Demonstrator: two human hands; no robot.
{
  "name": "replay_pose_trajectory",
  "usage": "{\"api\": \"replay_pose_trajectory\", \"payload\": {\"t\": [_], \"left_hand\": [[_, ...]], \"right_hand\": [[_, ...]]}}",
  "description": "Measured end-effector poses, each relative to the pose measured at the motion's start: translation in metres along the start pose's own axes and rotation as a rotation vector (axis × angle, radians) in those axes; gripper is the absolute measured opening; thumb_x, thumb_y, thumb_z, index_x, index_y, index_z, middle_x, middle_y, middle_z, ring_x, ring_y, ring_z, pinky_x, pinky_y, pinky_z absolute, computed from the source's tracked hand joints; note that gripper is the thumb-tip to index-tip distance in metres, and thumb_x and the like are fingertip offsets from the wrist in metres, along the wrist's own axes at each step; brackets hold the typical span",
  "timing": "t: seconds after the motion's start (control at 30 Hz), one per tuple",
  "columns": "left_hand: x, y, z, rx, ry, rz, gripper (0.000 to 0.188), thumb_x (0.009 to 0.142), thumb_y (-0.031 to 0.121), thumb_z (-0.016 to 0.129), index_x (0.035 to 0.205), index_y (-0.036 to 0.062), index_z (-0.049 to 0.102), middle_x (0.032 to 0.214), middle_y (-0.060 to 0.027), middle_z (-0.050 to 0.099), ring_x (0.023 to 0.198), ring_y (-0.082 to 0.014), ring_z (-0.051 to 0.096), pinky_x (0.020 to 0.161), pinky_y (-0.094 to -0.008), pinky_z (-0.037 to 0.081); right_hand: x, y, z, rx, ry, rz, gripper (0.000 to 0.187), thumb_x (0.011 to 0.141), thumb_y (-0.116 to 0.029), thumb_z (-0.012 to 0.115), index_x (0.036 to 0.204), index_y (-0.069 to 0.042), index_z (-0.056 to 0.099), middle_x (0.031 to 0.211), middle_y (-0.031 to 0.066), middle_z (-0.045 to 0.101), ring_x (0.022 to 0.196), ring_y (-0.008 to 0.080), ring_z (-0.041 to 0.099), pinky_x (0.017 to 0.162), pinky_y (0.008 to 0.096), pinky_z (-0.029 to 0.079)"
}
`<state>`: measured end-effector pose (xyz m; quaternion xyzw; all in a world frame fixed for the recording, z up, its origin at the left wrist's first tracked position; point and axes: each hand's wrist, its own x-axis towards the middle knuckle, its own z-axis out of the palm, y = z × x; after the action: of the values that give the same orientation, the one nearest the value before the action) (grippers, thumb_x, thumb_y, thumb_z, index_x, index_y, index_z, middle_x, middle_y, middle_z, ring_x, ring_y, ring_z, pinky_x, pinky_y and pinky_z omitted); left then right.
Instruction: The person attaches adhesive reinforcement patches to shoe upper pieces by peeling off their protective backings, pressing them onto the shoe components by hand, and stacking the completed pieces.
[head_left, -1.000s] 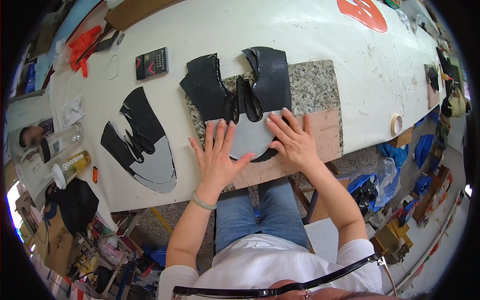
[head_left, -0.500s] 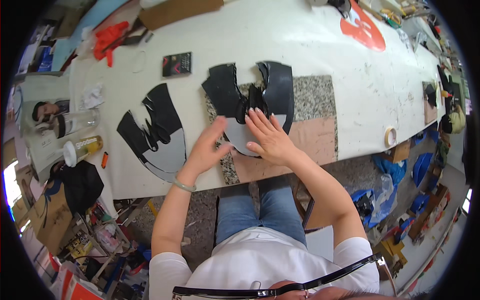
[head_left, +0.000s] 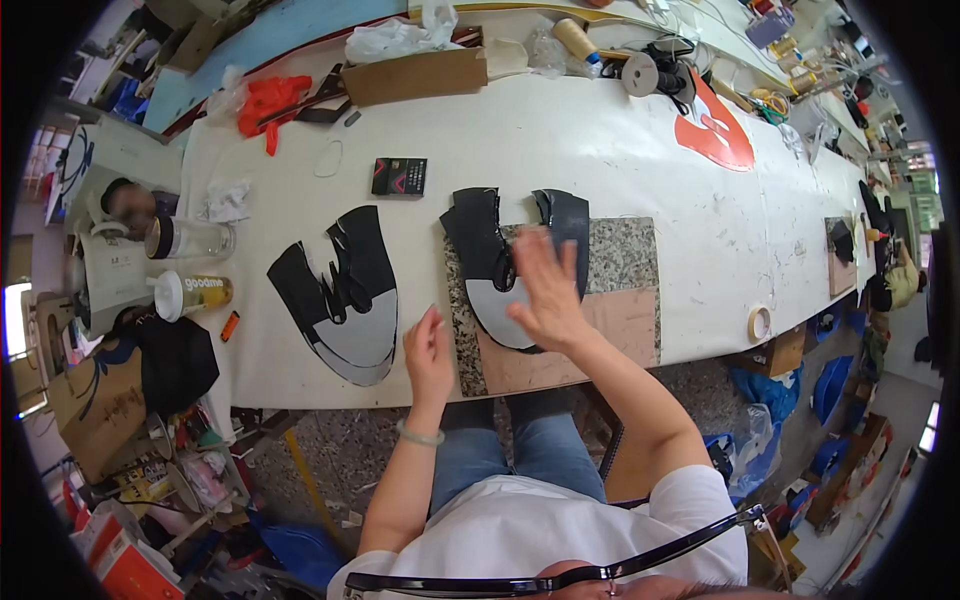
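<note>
A black and grey shoe upper (head_left: 492, 300) lies flat on a speckled stone slab (head_left: 622, 250), its two black flaps pointing away from me. My right hand (head_left: 550, 295) is over its right half, fingers spread and slightly blurred, holding nothing; whether it touches the upper I cannot tell. Left of the slab, near the table's front edge, my left hand (head_left: 429, 355) is held with its fingers curled together and nothing visible in them. A second shoe upper (head_left: 360, 325) of the same colours lies farther left on the white table (head_left: 560, 130).
A pinkish board (head_left: 622, 325) covers the slab's near part. Beyond the uppers sits a small black box (head_left: 399, 177). At left are a glass jar (head_left: 205, 240), a drink cup (head_left: 195, 294) and an orange lighter (head_left: 230, 326). A tape roll (head_left: 759, 323) lies at the right edge.
My left hand has come off the shoe upper, toward me, and its fingers have curled. The right hand has lifted and blurred. The whole view has shifted, showing more of the table's far side.
</note>
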<state>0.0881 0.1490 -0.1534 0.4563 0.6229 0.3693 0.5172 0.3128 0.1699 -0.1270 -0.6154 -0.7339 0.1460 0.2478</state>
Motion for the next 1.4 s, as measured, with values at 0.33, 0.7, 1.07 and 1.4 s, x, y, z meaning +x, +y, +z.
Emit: {"api": "replay_pose_trajectory", "payload": {"t": [0.33,0.7,1.07,1.4], "left_hand": [[0.033,0.001,0.068,0.741,0.138,0.567,0.05,0.076,0.015,0.077,0.119,-0.0038,0.057,0.11,-0.0145,0.059,0.101,-0.0277,0.054,0.09,-0.0388,0.044],[0.032,0.046,0.026,-0.378,-0.511,-0.519,0.013,0.094,0.011,0.058,0.094,-0.0008,0.062,0.085,-0.0073,0.066,0.071,-0.0146,0.066,0.063,-0.025,0.056],[-0.036,0.031,0.008,-0.199,-0.618,-0.489,0.018,0.095,0.011,0.059,0.108,-0.0012,0.06,0.094,-0.0096,0.067,0.082,-0.0159,0.067,0.075,-0.0269,0.055],[-0.044,0.056,0.025,-0.532,-0.65,-0.648,0.016,0.091,0.009,0.064,0.1,-0.0048,0.061,0.088,-0.0116,0.067,0.075,-0.0164,0.067,0.069,-0.0283,0.058]], "right_hand": [[-0.025,0.026,0.01,-0.11,-0.097,0.216,0.081,0.09,-0.06,0.041,0.148,-0.004,0.028,0.157,0.0136,0.018,0.147,0.0273,0.012,0.113,0.0569,0.006],[-0.041,-0.019,-0.032,0.427,0.075,0.217,0.032,0.08,0.0,0.068,0.111,-0.005,0.064,0.109,0.0124,0.061,0.098,0.0282,0.06,0.079,0.0358,0.048],[-0.067,-0.023,-0.009,1.039,-0.391,0.684,0.043,0.088,0.0,0.062,0.13,-0.001,0.052,0.107,0.0126,0.068,0.082,0.0086,0.062,0.075,0.0241,0.051],[-0.084,-0.051,-0.067,0.428,0.074,0.241,0.028,0.08,0.001,0.067,0.108,-0.001,0.065,0.094,0.0113,0.064,0.073,0.0228,0.066,0.06,0.0305,0.053]]}}
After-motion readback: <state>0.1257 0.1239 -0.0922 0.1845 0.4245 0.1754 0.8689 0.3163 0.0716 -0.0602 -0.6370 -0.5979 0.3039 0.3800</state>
